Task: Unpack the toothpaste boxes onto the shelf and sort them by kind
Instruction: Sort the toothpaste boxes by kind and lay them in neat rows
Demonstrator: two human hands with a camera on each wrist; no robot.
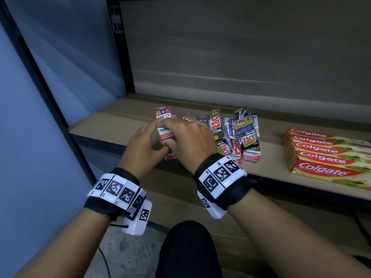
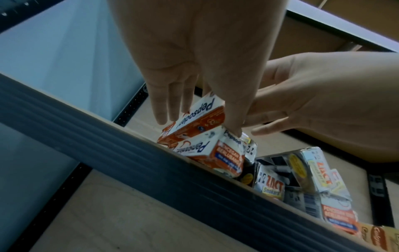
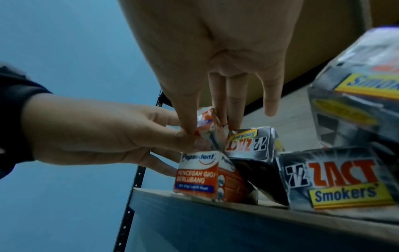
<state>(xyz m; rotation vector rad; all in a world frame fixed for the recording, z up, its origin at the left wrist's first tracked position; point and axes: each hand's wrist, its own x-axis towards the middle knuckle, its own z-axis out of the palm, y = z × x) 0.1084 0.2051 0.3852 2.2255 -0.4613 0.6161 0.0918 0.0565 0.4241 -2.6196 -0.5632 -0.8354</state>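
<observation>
Pepsodent box (image 1: 166, 131) sat pinched between my left hand (image 1: 143, 146) and my right hand (image 1: 187, 140) at the left end of the shelf (image 1: 112, 119), lifted, I judge, to part it from the mixed heap. Just right of my grip lay ZACT Smokers boxes (image 1: 245, 129) tangled with more Pepsodent, unsorted; well right of that, the Colgate boxes (image 1: 321, 155) were already lined up by kind.

From my left wrist, my thumb and fingers (image 2: 166, 109) clasped the raised box, while a second Pepsodent box (image 2: 213, 153) rested directly under it at the shelf's front edge.

From my right wrist, my thumb and two fingers (image 3: 235, 109) nipped the box's far end; the little finger stood free. A ZACT box (image 3: 248, 143) touched my fingertips, likely why both hands steadied the lift.
</observation>
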